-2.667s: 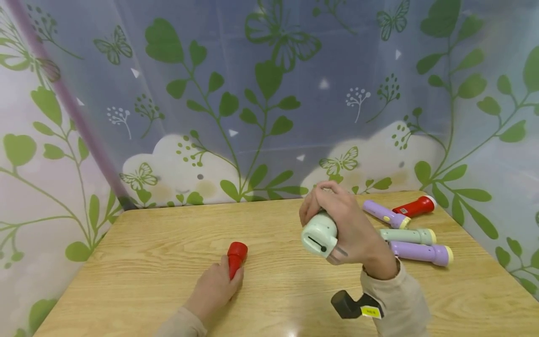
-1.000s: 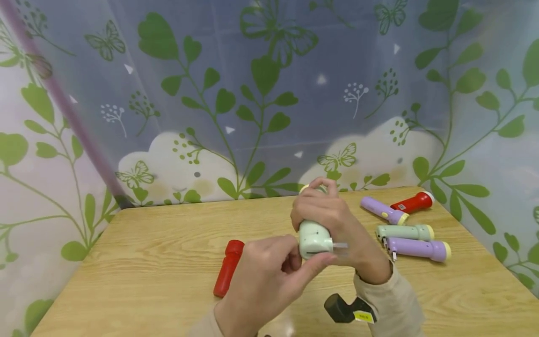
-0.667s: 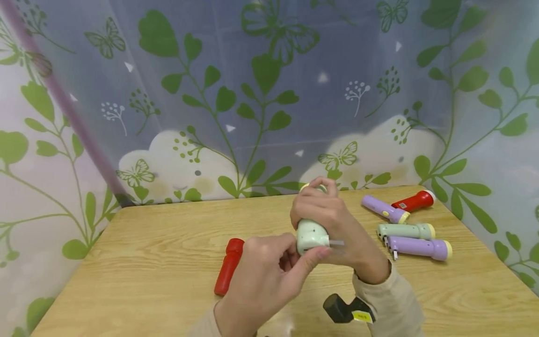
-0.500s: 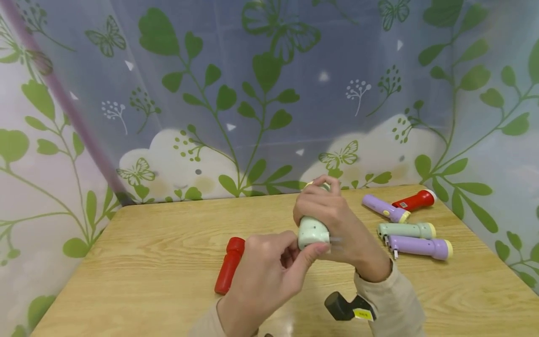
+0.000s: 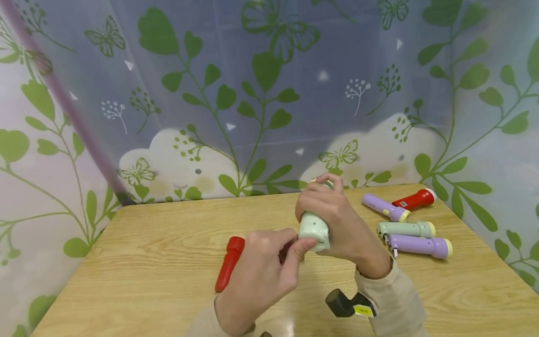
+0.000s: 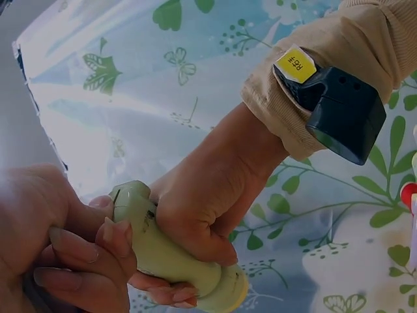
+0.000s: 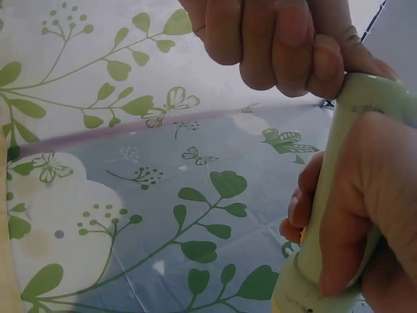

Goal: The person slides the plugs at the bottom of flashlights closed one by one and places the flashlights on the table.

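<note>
"The leaf-printed backdrop (image 5: 189, 112) closes off the far side, and the wooden table (image 5: 151, 248) runs up to it; where's the piece being worked on?"

"Above the table, a little right of the middle; it's the mint torch (image 5: 310, 226), tilted, tail end near, yellow rim far; the right hand (image 5: 334, 220) has its fingers wrapped round the barrel."

"And the left?"

"The left hand (image 5: 261, 276) has its fingers curled in, gap narrow, thumb and forefinger pinching the edge of the tail end; what the fingertips meet underneath is hidden, so I can't tell."

"How would you do that well?"

"I'd leave the right hand to steadying alone; a firm wrap should stop the barrel rolling under the thumb; I'd push with the pad rather than the nail, evenly, tail end turned towards the eyes; that glossy shell looks apt to slip."

"Anything in the way?"

"The red torch (image 5: 229, 264) lies on the table, partly hidden behind the left hand; a leftward sweep might knock it; the near purple torch (image 5: 418, 246) and the far purple torch (image 5: 379, 205) sit well to the right, so they shouldn't interfere."
</note>
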Action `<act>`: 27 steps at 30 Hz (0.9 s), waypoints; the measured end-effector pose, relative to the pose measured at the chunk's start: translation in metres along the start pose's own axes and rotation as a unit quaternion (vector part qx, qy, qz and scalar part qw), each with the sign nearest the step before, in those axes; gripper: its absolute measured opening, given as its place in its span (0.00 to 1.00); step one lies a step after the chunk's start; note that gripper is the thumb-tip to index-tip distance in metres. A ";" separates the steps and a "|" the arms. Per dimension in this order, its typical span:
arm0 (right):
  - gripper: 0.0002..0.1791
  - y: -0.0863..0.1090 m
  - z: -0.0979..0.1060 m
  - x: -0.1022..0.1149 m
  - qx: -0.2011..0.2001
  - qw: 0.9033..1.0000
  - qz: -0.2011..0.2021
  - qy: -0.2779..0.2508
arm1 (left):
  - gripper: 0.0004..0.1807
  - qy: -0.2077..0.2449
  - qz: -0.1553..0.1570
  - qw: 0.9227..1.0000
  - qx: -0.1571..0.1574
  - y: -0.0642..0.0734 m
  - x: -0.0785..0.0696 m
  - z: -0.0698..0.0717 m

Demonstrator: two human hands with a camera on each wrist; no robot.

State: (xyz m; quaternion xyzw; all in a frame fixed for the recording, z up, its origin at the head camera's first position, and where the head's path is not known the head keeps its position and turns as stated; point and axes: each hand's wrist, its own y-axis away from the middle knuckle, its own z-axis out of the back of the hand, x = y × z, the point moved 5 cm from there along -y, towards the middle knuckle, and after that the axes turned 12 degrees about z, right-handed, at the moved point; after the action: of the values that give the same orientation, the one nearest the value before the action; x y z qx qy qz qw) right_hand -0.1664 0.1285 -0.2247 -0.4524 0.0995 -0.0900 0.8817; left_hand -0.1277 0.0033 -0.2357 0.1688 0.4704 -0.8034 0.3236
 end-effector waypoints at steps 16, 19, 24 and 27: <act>0.23 0.011 -0.033 -0.012 0.079 0.997 -0.016 0.008 | 0.18 -0.038 0.195 0.977 0.078 0.012 0.082 0.036; 0.25 0.013 -0.046 -0.014 0.096 0.995 -0.018 0.012 | 0.14 -0.090 0.262 0.957 0.087 0.025 0.107 0.043; 0.32 0.019 -0.072 -0.017 0.146 0.989 -0.028 0.020 | 0.05 -0.143 0.312 0.936 0.082 0.040 0.142 0.049; 0.35 0.025 -0.093 -0.016 0.199 0.979 -0.037 0.022 | 0.02 -0.179 0.321 0.927 0.073 0.048 0.169 0.047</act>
State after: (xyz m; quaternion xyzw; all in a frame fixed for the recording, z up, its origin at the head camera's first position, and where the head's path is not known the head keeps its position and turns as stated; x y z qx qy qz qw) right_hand -0.2037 0.0742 -0.2969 -0.2694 0.0818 -0.1509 0.9476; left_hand -0.2174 -0.1150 -0.3411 0.1875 0.2656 -0.7052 0.6301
